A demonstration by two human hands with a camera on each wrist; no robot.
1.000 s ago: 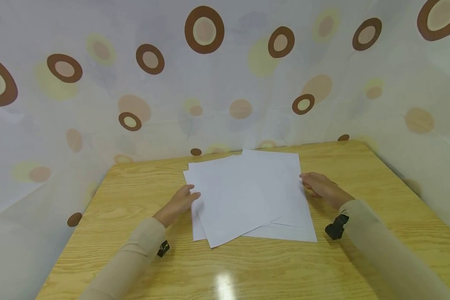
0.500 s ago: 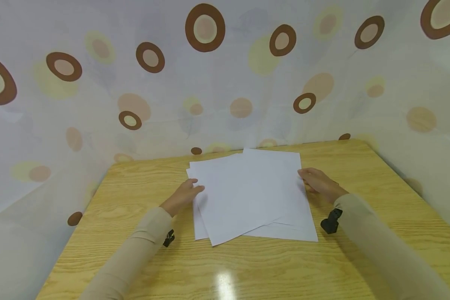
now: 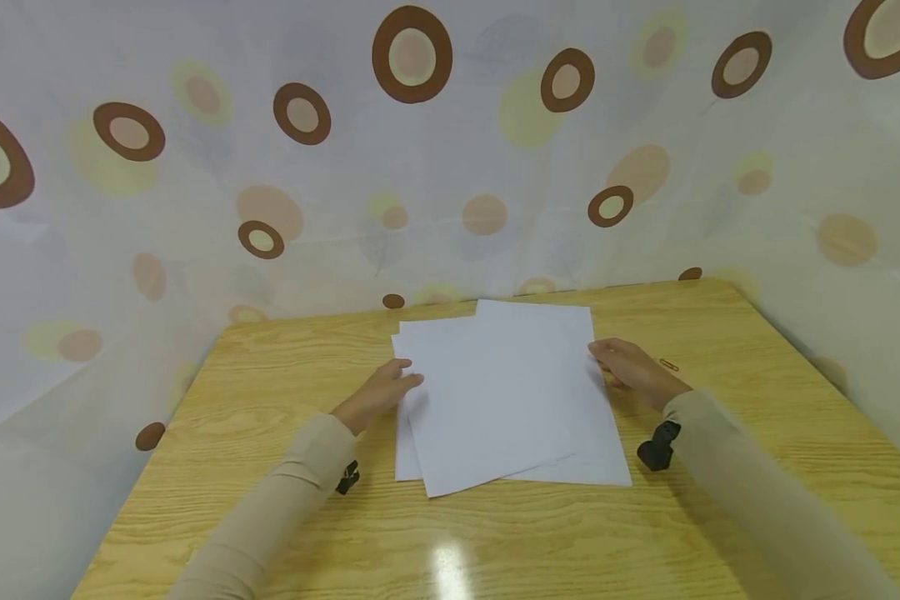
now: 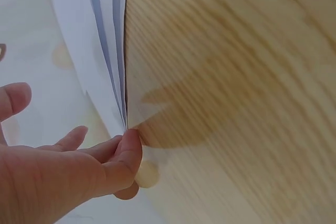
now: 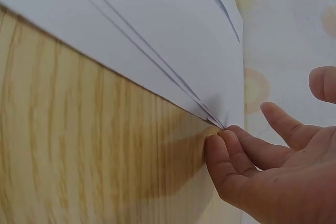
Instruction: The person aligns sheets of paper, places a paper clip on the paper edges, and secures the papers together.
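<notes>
Several white sheets of paper lie on the table in an uneven, fanned stack, with corners sticking out at different angles. At the stack's left edge is my left hand, its fingertips touching the sheet edges and its thumb held apart. In the left wrist view the paper edges draw together at those fingertips. My right hand touches the right edge with its fingertips. The right wrist view shows sheet edges meeting at the fingers, the thumb again away from the paper.
A small paper clip lies on the wooden table just beyond the right hand. Behind the table hangs a white cloth with brown and yellow circles. Dark wrist cameras sit under both beige sleeves.
Both hands have moved inward, the left one further. The left side of the papers has shifted right and the right side slightly left, narrowing the stack. The paper clip shows more fully.
</notes>
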